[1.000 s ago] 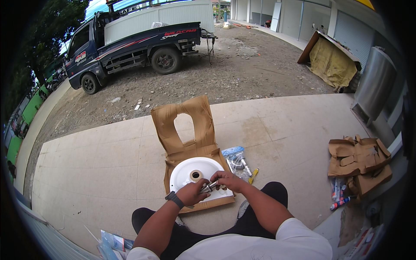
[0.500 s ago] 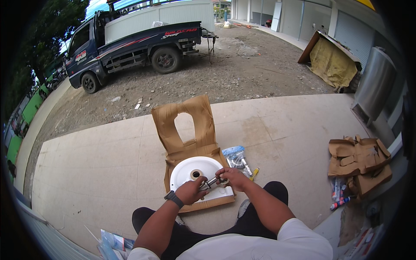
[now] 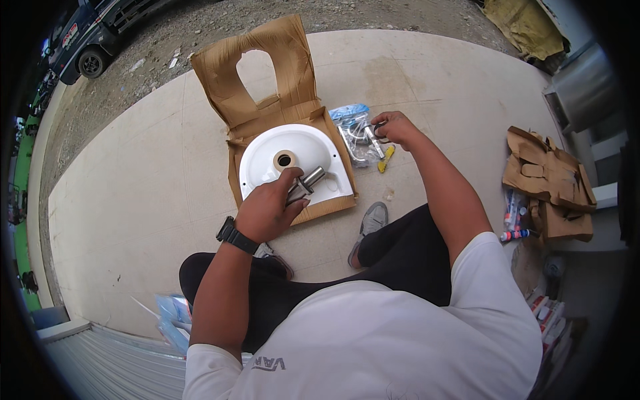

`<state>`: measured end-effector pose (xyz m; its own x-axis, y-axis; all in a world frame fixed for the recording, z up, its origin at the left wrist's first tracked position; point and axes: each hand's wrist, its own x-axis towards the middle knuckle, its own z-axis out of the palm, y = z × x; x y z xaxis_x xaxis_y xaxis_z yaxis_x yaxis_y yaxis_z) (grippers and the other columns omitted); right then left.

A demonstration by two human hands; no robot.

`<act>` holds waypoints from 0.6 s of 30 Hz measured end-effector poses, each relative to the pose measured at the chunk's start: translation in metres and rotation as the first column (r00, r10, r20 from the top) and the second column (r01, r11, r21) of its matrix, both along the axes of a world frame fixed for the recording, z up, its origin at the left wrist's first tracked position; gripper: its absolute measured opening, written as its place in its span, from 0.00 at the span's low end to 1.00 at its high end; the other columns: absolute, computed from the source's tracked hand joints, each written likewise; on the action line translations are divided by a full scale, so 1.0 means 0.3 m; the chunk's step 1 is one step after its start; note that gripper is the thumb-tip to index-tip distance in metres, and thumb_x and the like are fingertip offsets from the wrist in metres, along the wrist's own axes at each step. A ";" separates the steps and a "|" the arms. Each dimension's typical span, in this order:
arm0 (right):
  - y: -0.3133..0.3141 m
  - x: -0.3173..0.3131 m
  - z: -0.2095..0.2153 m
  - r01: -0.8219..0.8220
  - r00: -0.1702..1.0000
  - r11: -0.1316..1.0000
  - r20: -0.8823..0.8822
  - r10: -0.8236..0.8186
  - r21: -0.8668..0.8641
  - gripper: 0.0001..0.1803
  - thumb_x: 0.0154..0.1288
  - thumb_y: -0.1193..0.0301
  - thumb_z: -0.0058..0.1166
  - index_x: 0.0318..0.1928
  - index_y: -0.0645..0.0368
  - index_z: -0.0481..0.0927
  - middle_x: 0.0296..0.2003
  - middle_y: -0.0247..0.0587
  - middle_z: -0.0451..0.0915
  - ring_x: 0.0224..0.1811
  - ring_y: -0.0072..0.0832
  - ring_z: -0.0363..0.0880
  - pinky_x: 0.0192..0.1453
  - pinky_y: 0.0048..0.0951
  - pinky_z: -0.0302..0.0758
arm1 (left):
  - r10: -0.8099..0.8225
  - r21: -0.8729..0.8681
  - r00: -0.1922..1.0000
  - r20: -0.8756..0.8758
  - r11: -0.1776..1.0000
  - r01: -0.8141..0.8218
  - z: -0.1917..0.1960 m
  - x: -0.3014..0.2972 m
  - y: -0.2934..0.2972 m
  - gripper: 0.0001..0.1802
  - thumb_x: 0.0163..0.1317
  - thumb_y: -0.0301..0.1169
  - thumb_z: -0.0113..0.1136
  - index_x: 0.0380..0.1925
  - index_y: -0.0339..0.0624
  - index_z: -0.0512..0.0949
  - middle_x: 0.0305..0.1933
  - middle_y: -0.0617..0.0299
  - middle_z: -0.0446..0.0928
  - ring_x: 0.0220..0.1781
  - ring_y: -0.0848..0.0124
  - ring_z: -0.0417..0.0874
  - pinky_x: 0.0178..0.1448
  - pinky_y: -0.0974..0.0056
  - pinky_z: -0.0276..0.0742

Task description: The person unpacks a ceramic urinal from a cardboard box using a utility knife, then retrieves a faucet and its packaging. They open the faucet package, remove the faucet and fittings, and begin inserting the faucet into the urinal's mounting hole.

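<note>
A white washbasin [image 3: 317, 148] lies underside up in an opened cardboard box [image 3: 235, 160], its drain hole ringed in tan. Over the basin's near part, my left hand [image 3: 265, 203] is closed around a chrome sink drain fitting [image 3: 312, 177], whose tube points to the upper right. My right hand [image 3: 399, 129] is off to the right, its fingers pinching a small dark ring [image 3: 379, 125]. Just beneath and beside that hand lies a clear plastic bag [image 3: 353, 123] with a blue top and chrome parts inside. A yellow tool [image 3: 386, 159] lies close by on the tiles.
The box's cut-out lid [image 3: 293, 67] stands raised behind the basin. Torn cardboard [image 3: 547, 170] and tubes [image 3: 517, 235] lie at the right. Blue-and-white plastic packaging [image 3: 172, 320] is beside my left knee. Gravel and a parked truck [image 3: 93, 40] are beyond the tiled floor [image 3: 133, 220].
My hands have parted: the right hand has moved away from the drain fitting toward the plastic bag with the dark ring. My left hand keeps the fitting. The view has tilted downward.
</note>
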<state>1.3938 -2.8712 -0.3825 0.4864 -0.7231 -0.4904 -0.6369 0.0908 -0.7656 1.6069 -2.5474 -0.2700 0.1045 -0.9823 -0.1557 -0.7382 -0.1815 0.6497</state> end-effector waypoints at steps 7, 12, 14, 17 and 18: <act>-0.040 -0.167 -0.627 -0.722 0.535 0.688 -0.686 0.493 -0.068 0.18 0.57 0.68 0.70 0.48 0.60 0.87 0.39 0.45 0.88 0.37 0.33 0.89 0.42 0.34 0.84 | 0.056 0.185 0.997 -0.059 0.982 -0.044 -0.026 -0.001 -0.006 0.29 0.66 0.35 0.70 0.64 0.46 0.68 0.41 0.45 0.85 0.43 0.48 0.89 0.47 0.50 0.82; 0.057 -0.173 -0.957 -0.504 0.566 0.862 -0.730 0.383 0.061 0.15 0.57 0.63 0.67 0.39 0.62 0.89 0.41 0.48 0.90 0.40 0.39 0.90 0.49 0.36 0.85 | 0.047 0.195 0.998 -0.046 0.980 -0.037 -0.093 0.048 -0.052 0.30 0.65 0.34 0.70 0.64 0.45 0.68 0.41 0.45 0.85 0.42 0.46 0.88 0.45 0.49 0.82; 0.100 -0.151 -1.013 -0.505 0.588 0.863 -0.736 0.336 -0.009 0.13 0.56 0.65 0.66 0.37 0.61 0.89 0.43 0.49 0.89 0.47 0.41 0.89 0.55 0.38 0.84 | 0.068 0.215 0.997 -0.042 0.975 -0.058 -0.120 0.073 -0.077 0.30 0.65 0.34 0.70 0.63 0.45 0.68 0.40 0.45 0.84 0.41 0.45 0.87 0.45 0.48 0.82; 0.148 -0.126 -1.034 -0.448 0.666 0.892 -0.689 0.286 -0.063 0.11 0.56 0.69 0.64 0.38 0.61 0.89 0.45 0.51 0.89 0.50 0.45 0.88 0.57 0.39 0.83 | 0.117 0.263 0.992 -0.039 0.959 -0.103 -0.150 0.106 -0.106 0.29 0.66 0.34 0.69 0.63 0.44 0.67 0.38 0.44 0.84 0.40 0.45 0.87 0.44 0.48 0.81; 0.158 -0.121 -1.031 -0.401 0.694 0.914 -0.669 0.265 -0.054 0.11 0.57 0.70 0.63 0.39 0.61 0.89 0.45 0.52 0.88 0.51 0.45 0.88 0.58 0.39 0.82 | 0.134 0.279 0.990 -0.040 0.953 -0.118 -0.158 0.113 -0.114 0.29 0.66 0.34 0.69 0.63 0.44 0.67 0.38 0.44 0.84 0.40 0.45 0.87 0.43 0.49 0.81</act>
<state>1.3574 -2.8237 -0.6919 0.3352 -0.6824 -0.6496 -0.9359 -0.3204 -0.1464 1.6409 -2.5817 -0.3174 0.2073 -0.8801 -0.4273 -0.6607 -0.4480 0.6023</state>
